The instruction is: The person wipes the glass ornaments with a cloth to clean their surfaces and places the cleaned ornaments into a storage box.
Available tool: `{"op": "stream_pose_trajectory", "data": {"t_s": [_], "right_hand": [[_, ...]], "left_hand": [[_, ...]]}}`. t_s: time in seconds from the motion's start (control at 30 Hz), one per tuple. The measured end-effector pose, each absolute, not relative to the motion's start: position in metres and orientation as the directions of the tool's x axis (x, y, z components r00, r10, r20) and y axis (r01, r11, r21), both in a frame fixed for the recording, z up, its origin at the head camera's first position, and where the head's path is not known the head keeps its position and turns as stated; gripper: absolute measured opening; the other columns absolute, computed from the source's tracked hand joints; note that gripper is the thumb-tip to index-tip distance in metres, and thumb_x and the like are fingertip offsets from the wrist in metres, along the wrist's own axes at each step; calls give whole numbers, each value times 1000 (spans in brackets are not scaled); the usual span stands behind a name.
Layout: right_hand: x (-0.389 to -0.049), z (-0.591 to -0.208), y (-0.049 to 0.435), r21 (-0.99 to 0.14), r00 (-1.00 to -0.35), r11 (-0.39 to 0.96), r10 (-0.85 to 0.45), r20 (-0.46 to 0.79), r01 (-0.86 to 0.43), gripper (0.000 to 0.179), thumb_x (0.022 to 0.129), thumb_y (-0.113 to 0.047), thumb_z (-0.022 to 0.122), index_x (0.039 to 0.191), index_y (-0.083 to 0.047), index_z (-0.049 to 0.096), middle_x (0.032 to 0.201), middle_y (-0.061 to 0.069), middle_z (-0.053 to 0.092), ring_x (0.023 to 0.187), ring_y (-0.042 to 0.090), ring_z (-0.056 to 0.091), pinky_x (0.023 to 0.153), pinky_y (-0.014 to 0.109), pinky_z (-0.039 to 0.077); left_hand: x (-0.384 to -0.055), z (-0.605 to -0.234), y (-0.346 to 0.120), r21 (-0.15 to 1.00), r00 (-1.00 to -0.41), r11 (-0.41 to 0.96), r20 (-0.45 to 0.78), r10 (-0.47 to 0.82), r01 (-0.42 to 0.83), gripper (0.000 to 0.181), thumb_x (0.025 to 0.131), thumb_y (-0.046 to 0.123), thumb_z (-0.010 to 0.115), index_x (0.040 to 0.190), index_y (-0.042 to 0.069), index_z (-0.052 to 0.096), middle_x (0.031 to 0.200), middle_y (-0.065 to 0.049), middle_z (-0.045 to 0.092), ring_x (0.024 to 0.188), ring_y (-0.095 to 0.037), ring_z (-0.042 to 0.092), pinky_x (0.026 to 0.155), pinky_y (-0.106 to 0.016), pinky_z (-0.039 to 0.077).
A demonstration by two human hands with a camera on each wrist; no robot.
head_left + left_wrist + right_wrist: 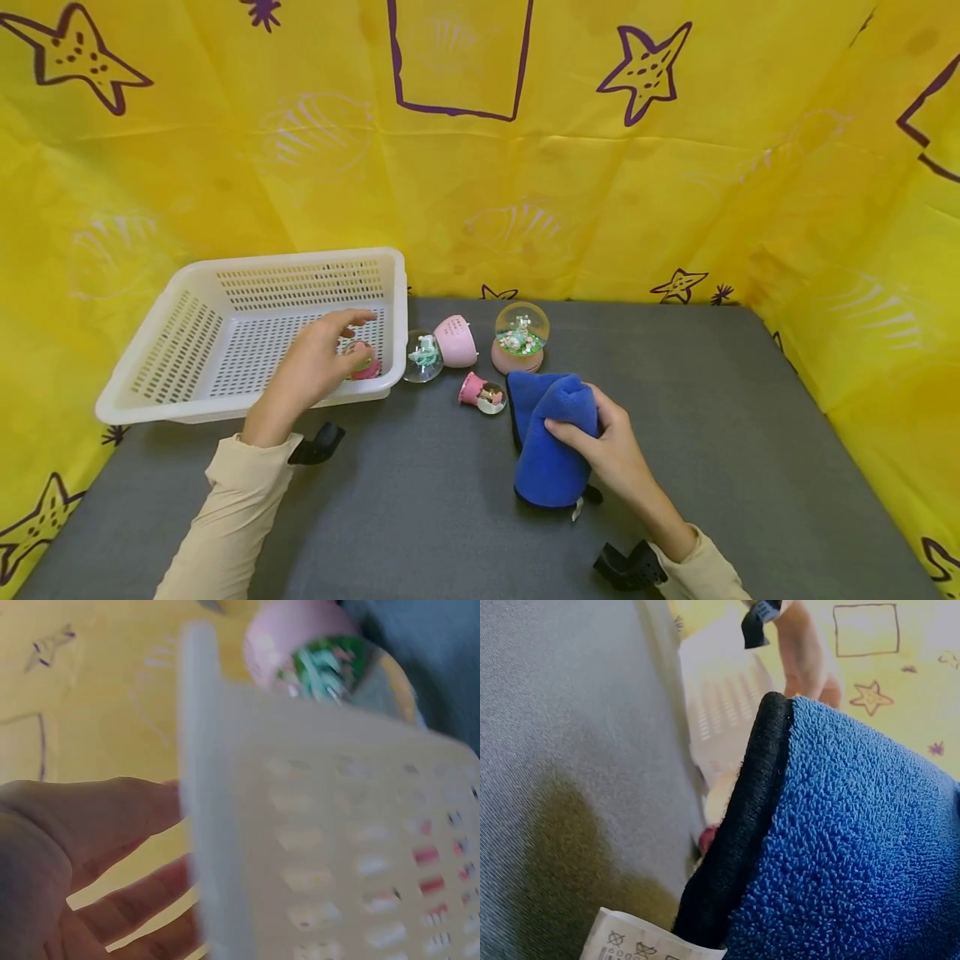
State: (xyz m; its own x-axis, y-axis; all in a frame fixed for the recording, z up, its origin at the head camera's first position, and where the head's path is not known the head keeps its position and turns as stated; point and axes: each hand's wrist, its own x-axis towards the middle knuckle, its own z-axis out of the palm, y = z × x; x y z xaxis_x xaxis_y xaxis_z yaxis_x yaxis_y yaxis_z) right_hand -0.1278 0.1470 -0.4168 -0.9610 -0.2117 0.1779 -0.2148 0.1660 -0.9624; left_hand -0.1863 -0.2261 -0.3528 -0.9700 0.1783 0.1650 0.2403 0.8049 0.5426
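My left hand (318,354) hovers over the right end of the white plastic basket (187,408), its fingers apart and slightly bent. Just below those fingers, a small pink snow globe (366,367) lies inside the basket, partly covered by the hand. In the left wrist view the basket's rim (214,825) hides the fingertips. My right hand (611,442) grips a folded blue towel (551,458) between thumb and fingers, above the table. Black edging (739,832) and a white care label (641,937) show on the towel in the right wrist view.
Against the basket's right side lies a tipped snow globe with a pink base (455,342). A small pink-based globe (483,394) lies on its side near the towel, and a larger snow globe (520,337) stands upright behind. A yellow patterned cloth (450,183) borders the grey table (420,508).
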Motion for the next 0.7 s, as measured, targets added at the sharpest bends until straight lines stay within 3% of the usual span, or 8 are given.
{"op": "stream_pose_trajectory", "data": {"t_s": [0.23,0.4,0.7], "right_hand": [[-129,-412,153,-954,-965,202,-188,185,-222,39,89,-5,69,126,-4,58,109,-12,66,97,10,67,82,31,57],[-130,-409,155,-954,-972,220,-163,172,-206,37,89,-7,69,124,-3,59,107,-11,66,95,10,67,81,31,57],[-132,-408,158,-955,-974,224,-157,162,-194,36,90,-8,69,125,-3,59,107,-9,66,95,10,67,80,31,57]], "left_hand": [[-175,-350,-202,505,-903,766,365,227,397,43,83,3,75,124,2,64,117,-20,67,97,-34,64,81,-47,51],[-167,-348,-184,474,-866,746,417,276,467,41,81,2,77,121,5,66,111,-15,69,93,-28,62,74,-41,51],[-159,-353,-157,468,-840,709,409,356,528,40,81,4,78,120,5,68,117,-10,69,108,-27,64,92,-45,52]]}}
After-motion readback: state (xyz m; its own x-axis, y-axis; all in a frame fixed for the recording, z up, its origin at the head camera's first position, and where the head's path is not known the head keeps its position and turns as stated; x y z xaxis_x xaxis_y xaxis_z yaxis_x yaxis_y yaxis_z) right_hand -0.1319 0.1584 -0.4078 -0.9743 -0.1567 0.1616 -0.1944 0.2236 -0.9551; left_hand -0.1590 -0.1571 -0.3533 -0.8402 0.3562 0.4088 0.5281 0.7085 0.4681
